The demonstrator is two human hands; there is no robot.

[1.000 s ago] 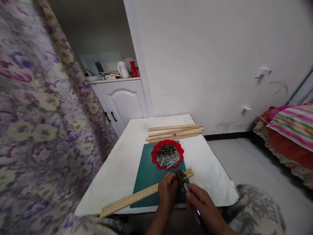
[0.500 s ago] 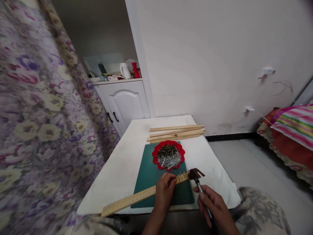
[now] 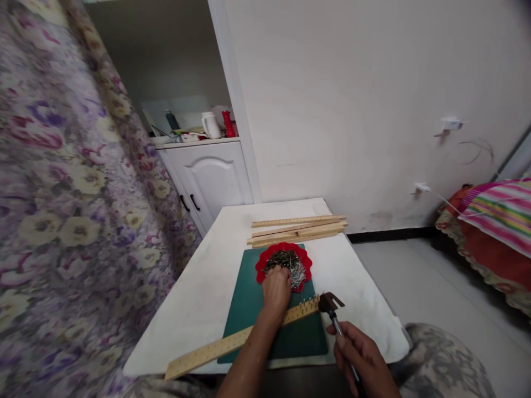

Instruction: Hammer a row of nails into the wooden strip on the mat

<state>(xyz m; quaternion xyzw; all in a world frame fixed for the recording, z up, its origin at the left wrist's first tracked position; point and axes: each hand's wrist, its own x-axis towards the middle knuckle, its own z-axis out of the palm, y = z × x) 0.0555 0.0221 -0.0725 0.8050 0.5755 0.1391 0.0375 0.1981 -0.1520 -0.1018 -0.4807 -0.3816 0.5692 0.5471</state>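
My left hand (image 3: 276, 288) reaches over the near rim of a red scalloped dish (image 3: 284, 264) full of small metal nails, its fingers curled down into the pile. What they pinch is hidden. My right hand (image 3: 360, 355) grips the handle of a small hammer (image 3: 331, 303), whose head hovers just past the right end of a long wooden strip (image 3: 232, 343). That strip lies slantwise across a green cutting mat (image 3: 249, 298) and carries a row of upright nails near its right end.
The mat lies on a white table (image 3: 199, 298). Several more wooden strips (image 3: 296, 230) are stacked at its far edge. A flowered curtain (image 3: 62, 210) hangs at left, a white cabinet (image 3: 209, 177) stands behind, and a striped bed cover (image 3: 498, 215) is at right.
My left hand left the wooden strip and moved forward into the red dish of nails. The hammer swung off the strip to the right and now hovers by its end.
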